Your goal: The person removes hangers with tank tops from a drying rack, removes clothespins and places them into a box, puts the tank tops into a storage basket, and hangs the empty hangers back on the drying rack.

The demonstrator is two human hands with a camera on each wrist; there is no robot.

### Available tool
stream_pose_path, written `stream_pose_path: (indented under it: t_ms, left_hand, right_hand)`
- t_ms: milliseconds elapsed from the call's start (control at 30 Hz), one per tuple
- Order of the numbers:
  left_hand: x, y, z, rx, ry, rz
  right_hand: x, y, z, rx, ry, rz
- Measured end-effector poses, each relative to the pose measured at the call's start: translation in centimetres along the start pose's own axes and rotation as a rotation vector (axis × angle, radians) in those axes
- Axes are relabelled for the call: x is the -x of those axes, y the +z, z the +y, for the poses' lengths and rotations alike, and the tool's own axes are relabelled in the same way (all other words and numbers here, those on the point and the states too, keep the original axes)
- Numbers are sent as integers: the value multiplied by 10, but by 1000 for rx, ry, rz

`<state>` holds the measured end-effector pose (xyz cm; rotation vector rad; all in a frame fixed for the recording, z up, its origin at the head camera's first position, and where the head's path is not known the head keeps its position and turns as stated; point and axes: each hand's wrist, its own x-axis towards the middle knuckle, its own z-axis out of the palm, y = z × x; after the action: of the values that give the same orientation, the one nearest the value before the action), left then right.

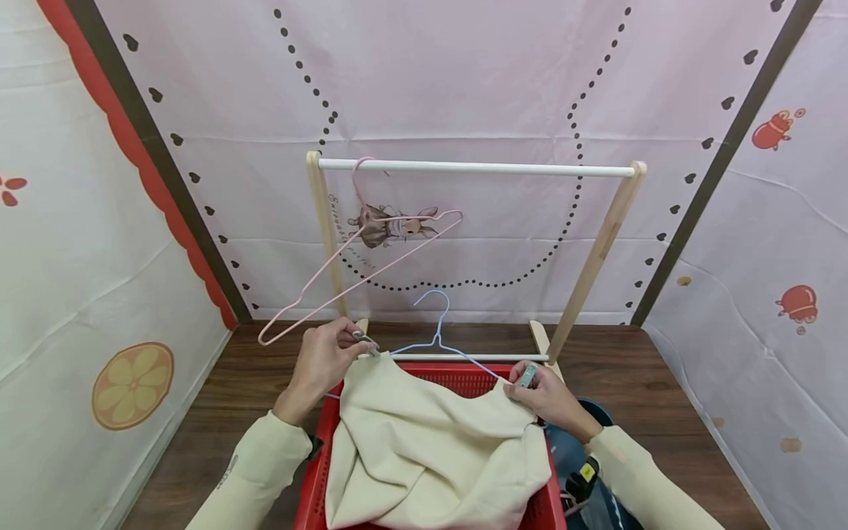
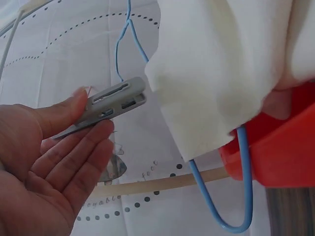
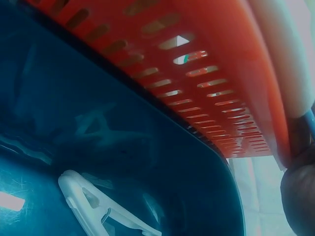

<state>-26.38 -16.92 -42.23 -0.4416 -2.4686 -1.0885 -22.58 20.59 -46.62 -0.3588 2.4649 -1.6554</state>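
The left hand [image 1: 326, 358] has its grip clamped on a gray clothespin [image 2: 108, 102], the right hand [image 1: 548, 397] on a green clothespin [image 1: 527, 376]; between them, a cream garment [image 1: 440, 449] covers part of a blue hanger [image 2: 247, 191].

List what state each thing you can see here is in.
Left hand: pinching a grey clothespin.
Right hand: holding a pale green clothespin; clipped or not, unclear.
Cream garment: rumpled, on the blue hanger.
Blue hanger: hook free.
Pink hanger: bare, hooked over the white rail.
Red basket: partly covered by garment.
Blue tub: white clothespin inside.
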Motion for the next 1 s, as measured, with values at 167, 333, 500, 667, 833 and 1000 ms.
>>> stream_pose_path:
  t_ms: [167, 333, 500, 667, 833, 1000]
  left_hand:
    - [1, -1, 5, 11, 34, 3]
    - [2, 2, 12, 59, 42, -52]
    - [5, 4, 23, 122, 21, -130]
    - [8, 8, 33, 197, 11, -147]
    - [11, 13, 41, 225, 19, -161]
    - [12, 18, 48, 233, 33, -177]
  right_hand:
    - [1, -1, -2, 12, 5, 9]
    - [0, -1, -5, 25, 16, 13]
    - [-4, -1, 7, 37, 5, 12]
    - [-13, -1, 31, 30, 7, 21]
    - [-14, -2, 35, 20, -13, 18]
    - [-13, -2, 34, 25, -20, 14]
